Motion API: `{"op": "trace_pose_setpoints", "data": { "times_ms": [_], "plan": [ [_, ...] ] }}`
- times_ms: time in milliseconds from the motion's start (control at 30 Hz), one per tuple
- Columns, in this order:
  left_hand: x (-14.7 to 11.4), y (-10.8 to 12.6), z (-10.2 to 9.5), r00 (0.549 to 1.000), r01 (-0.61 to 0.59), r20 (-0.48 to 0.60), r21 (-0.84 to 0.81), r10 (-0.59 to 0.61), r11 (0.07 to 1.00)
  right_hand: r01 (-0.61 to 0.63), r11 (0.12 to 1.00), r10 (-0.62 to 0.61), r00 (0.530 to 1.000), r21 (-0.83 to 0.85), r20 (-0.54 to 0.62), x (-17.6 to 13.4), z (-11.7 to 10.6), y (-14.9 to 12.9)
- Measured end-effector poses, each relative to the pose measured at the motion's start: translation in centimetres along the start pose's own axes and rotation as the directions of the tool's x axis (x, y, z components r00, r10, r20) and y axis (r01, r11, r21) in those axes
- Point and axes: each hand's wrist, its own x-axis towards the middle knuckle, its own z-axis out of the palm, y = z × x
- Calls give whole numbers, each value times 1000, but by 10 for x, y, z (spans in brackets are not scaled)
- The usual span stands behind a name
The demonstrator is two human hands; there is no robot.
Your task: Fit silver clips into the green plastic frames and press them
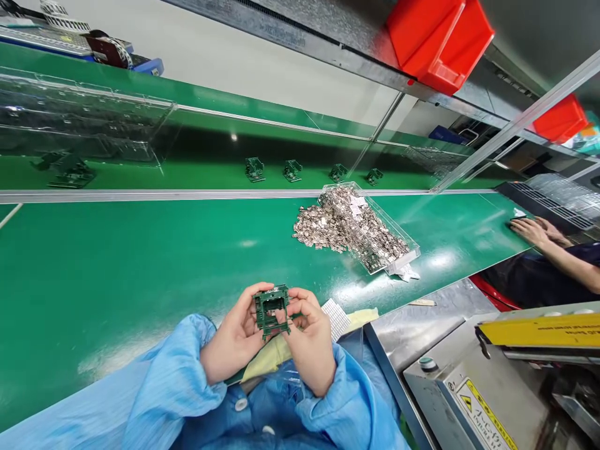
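Note:
Between my two hands I hold a small dark green plastic frame [272, 310] with a square opening, raised in front of my chest near the table's front edge. My left hand [235, 334] grips its left side, fingers closed on it. On the other side, my right hand [309, 337] pinches the frame, with fingertips reaching across its opening. Whether a smaller part sits in those right fingertips, I cannot tell. Ahead and to the right, a clear plastic tray [412, 255] lies tilted, with many small metal pieces [321, 226] in it and spilled out at its left.
Several similar green frames [254, 169] stand in a row behind the metal rail [210, 195]. Clear trays [159, 140] are stacked at back left. A grey machine [450, 375] adjoins the table at right. Another person's hands [532, 231] work farther right. Red bins [440, 44] sit overhead.

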Motion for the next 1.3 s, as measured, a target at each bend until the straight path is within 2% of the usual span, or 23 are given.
{"op": "trace_pose_setpoints", "data": {
  "times_ms": [267,467,633,833,967,1067,1167,1233,1300],
  "plan": [
    [-4,-2,0,998,-42,-48,103,47,994,-47,985,44,999,167,24,-5,4,2],
    [-4,2,5,993,-1,-117,147,18,989,-119,930,103,993,348,64,-7,6,6],
    [-7,7,12,989,-1,-146,173,26,985,-96,913,92,995,397,29,-12,4,0],
    [-12,9,30,996,2,-85,222,17,975,-6,898,51,995,440,-91,-27,-10,-8],
    [-11,12,51,1000,17,8,246,-19,969,14,896,58,987,444,-148,-41,-33,-7],
    [1,14,66,994,5,106,233,-30,972,61,927,45,962,369,-271,-53,-61,7],
    [25,11,79,997,-19,71,172,7,985,77,959,63,883,274,-466,-67,-85,37],
    [45,3,88,999,-28,38,100,24,995,-8,966,128,882,257,-455,-73,-90,57],
    [61,-7,97,998,1,62,7,-2,1000,-105,962,188,924,252,-334,-76,-83,71]
  ]
}}
